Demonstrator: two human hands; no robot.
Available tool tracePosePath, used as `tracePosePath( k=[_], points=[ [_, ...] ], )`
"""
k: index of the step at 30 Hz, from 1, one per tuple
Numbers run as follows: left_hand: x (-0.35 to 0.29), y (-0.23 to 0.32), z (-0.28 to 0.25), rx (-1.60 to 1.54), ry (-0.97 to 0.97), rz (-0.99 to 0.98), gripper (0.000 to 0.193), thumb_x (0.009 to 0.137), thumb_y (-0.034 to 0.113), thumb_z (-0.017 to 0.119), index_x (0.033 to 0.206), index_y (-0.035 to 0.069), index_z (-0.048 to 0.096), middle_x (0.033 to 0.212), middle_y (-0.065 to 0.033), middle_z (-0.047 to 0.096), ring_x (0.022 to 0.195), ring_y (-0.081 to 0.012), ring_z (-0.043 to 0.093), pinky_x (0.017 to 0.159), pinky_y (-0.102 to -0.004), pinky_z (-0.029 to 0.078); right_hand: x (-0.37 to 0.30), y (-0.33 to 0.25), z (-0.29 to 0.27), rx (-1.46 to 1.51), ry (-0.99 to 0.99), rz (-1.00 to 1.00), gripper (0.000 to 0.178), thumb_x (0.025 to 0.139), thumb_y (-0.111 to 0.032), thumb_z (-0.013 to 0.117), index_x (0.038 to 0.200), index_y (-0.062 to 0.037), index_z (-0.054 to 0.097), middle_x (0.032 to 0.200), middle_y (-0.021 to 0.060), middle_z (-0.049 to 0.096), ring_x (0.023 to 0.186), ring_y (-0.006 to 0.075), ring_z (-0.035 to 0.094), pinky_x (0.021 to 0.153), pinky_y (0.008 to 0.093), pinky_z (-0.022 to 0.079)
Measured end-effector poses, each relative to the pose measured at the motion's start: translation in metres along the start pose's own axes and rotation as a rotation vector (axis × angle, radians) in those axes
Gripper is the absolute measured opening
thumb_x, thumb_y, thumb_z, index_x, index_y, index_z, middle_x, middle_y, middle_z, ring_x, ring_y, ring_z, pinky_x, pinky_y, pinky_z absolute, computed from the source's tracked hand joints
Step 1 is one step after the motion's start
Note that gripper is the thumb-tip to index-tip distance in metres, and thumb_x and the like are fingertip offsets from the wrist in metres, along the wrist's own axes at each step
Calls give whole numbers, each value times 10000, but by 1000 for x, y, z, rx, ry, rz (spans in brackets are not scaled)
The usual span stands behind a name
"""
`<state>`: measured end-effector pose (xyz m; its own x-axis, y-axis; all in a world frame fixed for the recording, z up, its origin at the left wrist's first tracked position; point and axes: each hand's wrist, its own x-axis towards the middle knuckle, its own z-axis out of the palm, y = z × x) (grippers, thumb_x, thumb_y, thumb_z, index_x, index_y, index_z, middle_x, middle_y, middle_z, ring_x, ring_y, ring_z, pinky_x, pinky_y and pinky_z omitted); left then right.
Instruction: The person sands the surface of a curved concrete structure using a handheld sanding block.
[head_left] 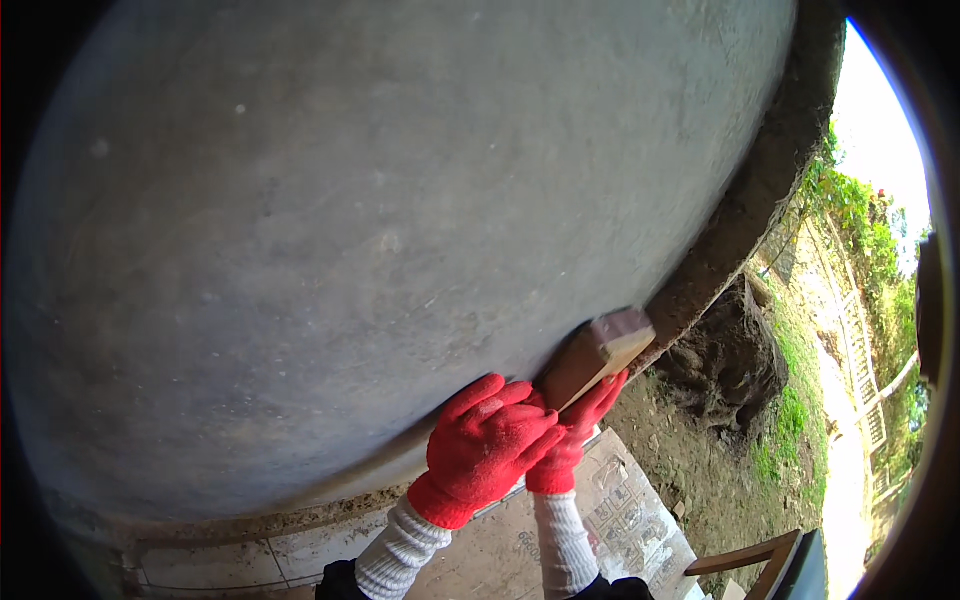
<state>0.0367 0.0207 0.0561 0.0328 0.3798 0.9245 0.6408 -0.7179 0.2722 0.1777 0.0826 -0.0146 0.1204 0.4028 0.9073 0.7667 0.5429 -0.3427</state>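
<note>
Both my hands wear red work gloves with white knitted cuffs. My right hand (pixel 572 440) grips a long block (pixel 597 352) from its right side, fingers along its pale wooden edge. My left hand (pixel 485 450) closes at the block's near end, its fingers overlapping the right hand. The block has a reddish-brown face and a darker far end. It lies slanted against the smooth grey wall (pixel 370 230), close to the wall's right edge. The block's side toward the wall is hidden.
A rough dark border strip (pixel 745 200) runs along the wall's right edge. Below lie pale tiles (pixel 210 563) and a stained board (pixel 625 500). To the right are a dark stump-like mass (pixel 725 360), grass, a light fence (pixel 860 350) and a wooden frame piece (pixel 745 557).
</note>
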Motion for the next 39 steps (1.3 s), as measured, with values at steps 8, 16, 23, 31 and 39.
tracePosePath(
  k=[8, 16, 23, 31, 39],
  points=[
    [-3, 0, 7, -25, -73, 33, 294, 734, 229, 813, 991, 201, 670, 917, 63, 658, 925, -208, 644, 928, -416, 451, -54, 34, 1, 197, -64, 276, 933, 849, -274, 723, 1542, -142, 113, 1556, 259, 160, 1373, 396, 341, 1080, 452, 367],
    [4, 7, 7, -22, 11, 1, 319, 703, 197, 833, 982, 213, 680, 954, 83, 631, 937, -197, 639, 922, -412, 440, 28, -11, -19, -3, 1, 68, 1089, 712, -247, 831, 1539, -119, 133, 1565, 264, 126, 1410, 466, 250, 1096, 495, 329],
    [-1, 4, 11, -108, -76, -13, 171, 783, 218, 748, 920, 154, 667, 948, 37, 660, 972, -223, 648, 996, -391, 446, -96, 43, 4, 1031, 132, 850, 781, 955, -364, 584, 1547, -210, 97, 1542, 268, 172, 1342, 410, 384, 1057, 469, 400],
    [-4, -1, 4, 49, 0, -5, 314, 702, 187, 836, 969, 231, 676, 973, 89, 628, 926, -182, 640, 938, -399, 426, 66, -28, -13, -66, 2, 60, 1199, 620, -206, 877, 1549, -188, 119, 1553, 282, 139, 1395, 489, 262, 1078, 487, 358],
    [1, 5, 14, -141, -57, -58, 183, 745, 216, 789, 904, 179, 707, 869, 58, 698, 905, -223, 666, 895, -404, 461, -111, 31, 9, 998, -17, 832, 841, 922, -373, 617, 1548, -214, 79, 1544, 304, 119, 1368, 445, 327, 1070, 478, 371]
  ],
)
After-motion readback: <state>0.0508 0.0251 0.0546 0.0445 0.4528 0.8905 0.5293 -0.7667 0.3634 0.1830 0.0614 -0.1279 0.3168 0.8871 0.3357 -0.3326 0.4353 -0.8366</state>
